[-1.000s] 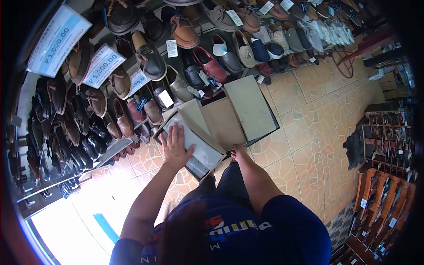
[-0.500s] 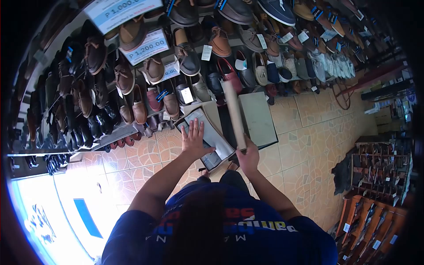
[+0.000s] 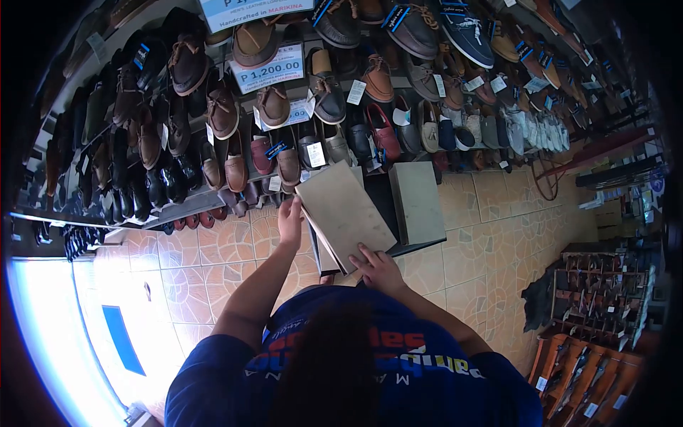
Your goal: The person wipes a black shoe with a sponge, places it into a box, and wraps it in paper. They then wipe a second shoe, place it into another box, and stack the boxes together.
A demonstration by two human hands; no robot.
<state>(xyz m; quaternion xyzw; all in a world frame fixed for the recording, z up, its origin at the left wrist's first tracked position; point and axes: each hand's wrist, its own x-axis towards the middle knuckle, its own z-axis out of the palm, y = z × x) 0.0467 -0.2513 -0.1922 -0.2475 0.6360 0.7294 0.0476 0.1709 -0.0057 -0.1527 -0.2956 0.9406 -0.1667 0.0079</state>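
Observation:
A beige cardboard shoebox lid (image 3: 345, 213) lies over the shoebox in front of me, covering the paper-lined inside. My left hand (image 3: 289, 222) holds the lid's left edge near its far corner, its fingers close together. At the near right corner, my right hand (image 3: 379, 269) has its fingers on the lid's top and grips the edge; its thumb is hidden. Just right of the lid stands another pale box (image 3: 418, 203), on a dark surface (image 3: 384, 196).
Shelves full of loafers and boat shoes (image 3: 274, 107) rise ahead, with a price sign (image 3: 269, 67) among them. Tan patterned floor tiles (image 3: 477, 263) surround me. At the right stand a wooden rack (image 3: 590, 377) and a shelf of small goods (image 3: 597, 292). Bright light enters at the left.
The lid, held on edge in my right hand before, now lies flat over the box. My left hand has moved from the paper inside to the lid's left edge.

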